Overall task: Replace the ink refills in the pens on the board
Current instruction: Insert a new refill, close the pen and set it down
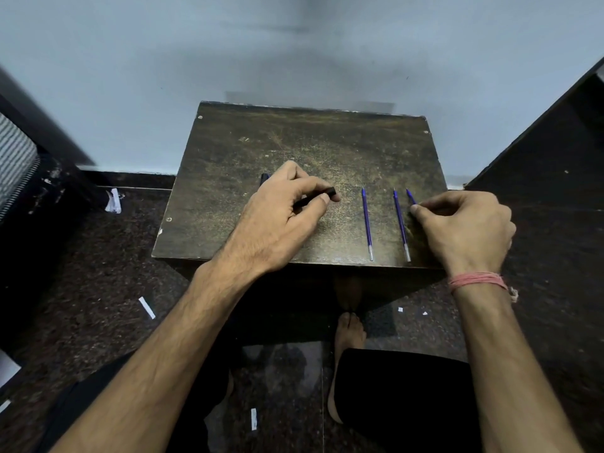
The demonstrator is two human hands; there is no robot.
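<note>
A worn dark wooden board (294,138) lies in front of me. My left hand (284,217) grips a black pen barrel (322,195) between thumb and fingers, its open end pointing right. Another dark pen (263,178) peeks out behind that hand, mostly hidden. Two blue ink refills (366,220) (401,223) lie side by side on the board's right part, tips pointing away from me. My right hand (464,227) pinches a third blue refill (411,196) at the board's right edge; only its tip shows.
The board sits on a low stand over a dark speckled floor (98,273) with scattered white paper scraps (146,307). A pale wall (294,44) is behind. Dark furniture (555,158) stands at right, a striped object (13,158) at left. My bare foot (348,331) rests below the board.
</note>
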